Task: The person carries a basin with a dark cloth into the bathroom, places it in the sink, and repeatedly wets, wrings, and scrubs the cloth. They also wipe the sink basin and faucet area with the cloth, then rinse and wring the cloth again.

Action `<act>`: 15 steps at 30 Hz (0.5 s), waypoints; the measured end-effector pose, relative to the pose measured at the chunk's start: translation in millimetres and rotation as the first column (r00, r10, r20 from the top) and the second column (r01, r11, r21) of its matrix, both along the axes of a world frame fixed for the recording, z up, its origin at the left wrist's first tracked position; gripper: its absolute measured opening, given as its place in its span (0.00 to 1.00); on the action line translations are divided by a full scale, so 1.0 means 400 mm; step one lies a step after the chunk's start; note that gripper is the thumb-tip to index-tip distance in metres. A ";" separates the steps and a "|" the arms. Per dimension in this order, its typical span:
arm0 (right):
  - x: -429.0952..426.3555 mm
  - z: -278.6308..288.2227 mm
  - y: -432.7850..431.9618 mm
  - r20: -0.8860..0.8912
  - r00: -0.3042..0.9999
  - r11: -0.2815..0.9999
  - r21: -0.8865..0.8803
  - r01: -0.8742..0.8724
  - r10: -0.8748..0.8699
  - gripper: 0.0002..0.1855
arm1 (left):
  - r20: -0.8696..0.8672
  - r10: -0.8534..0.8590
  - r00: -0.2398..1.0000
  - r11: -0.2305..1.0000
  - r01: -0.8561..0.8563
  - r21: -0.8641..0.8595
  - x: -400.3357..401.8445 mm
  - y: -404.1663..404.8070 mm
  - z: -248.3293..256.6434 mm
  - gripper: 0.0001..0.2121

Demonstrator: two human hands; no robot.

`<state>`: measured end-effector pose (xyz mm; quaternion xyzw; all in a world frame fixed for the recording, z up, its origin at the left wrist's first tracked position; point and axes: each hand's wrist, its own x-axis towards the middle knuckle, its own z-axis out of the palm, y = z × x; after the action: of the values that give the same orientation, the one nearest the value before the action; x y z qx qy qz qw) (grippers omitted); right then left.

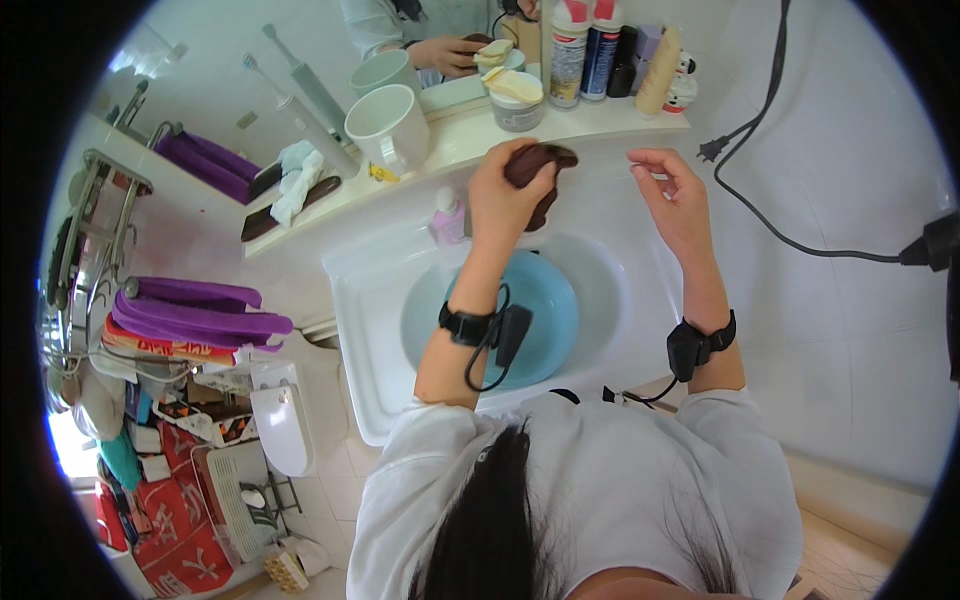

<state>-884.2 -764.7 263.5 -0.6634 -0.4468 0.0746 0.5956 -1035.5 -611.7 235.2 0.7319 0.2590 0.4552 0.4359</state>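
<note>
My left hand (504,187) grips a bunched dark brown cloth (529,165), whose lower end hangs above the back rim of the white washbasin (367,330). To the right of it, my right hand (671,191) is raised in front of the wall with fingers curled and a small gap at the thumb. Nothing shows in that hand. A light blue plastic basin (555,322) sits in the washbasin bowl, partly hidden by my left forearm. Behind that forearm, a pink pump bottle (448,219) stands on the washbasin's back ledge.
A white shelf (457,142) below the mirror (315,37) carries a mug (386,124), a tub (517,112), electric toothbrush (322,131), dark comb (322,191) and several bottles (570,56). A black cable with a plug (712,148) hangs at right. Purple towels (195,311) hang left, above a toilet (281,427).
</note>
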 end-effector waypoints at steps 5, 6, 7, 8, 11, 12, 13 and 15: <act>-0.123 0.031 0.116 -0.162 0.922 0.934 -0.005 -0.357 0.351 0.13 | -0.019 0.096 0.995 0.969 -0.098 -0.226 -0.203 -0.014 -0.095 0.16; -0.159 0.034 0.159 -0.159 0.882 0.896 0.057 -0.440 0.443 0.13 | -0.057 0.136 0.989 0.961 -0.146 -0.236 -0.240 -0.022 -0.108 0.16; -0.195 0.037 0.198 -0.121 0.888 0.895 0.023 -0.445 0.445 0.14 | -0.042 0.149 0.988 0.949 -0.155 -0.274 -0.273 -0.030 -0.118 0.16; -0.229 0.041 0.237 -0.053 0.885 0.887 0.021 -0.461 0.462 0.16 | -0.040 0.166 0.985 0.932 -0.170 -0.320 -0.302 -0.037 -0.125 0.16; -0.322 0.050 0.341 0.000 0.939 0.939 0.026 -0.344 0.344 0.17 | -0.004 0.210 0.978 0.888 -0.193 -0.417 -0.372 -0.059 -0.135 0.16; -0.344 0.052 0.364 -0.004 0.950 0.950 0.018 -0.311 0.311 0.17 | 0.003 0.224 0.974 0.883 -0.202 -0.424 -0.392 -0.061 -0.134 0.16; -0.363 0.054 0.383 -0.012 0.962 0.962 0.005 -0.274 0.274 0.17 | 0.011 0.238 0.971 0.877 -0.210 -0.432 -0.407 -0.064 -0.133 0.16; -0.381 0.054 0.406 -0.050 0.967 0.967 -0.051 -0.250 0.248 0.16 | 0.028 0.257 0.966 0.869 -0.218 -0.445 -0.430 -0.069 -0.132 0.16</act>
<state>-1036.7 -602.2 285.0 -0.6169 -0.5114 0.1759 0.5719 -1207.5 -639.1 182.3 0.5572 0.4235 0.4667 0.5407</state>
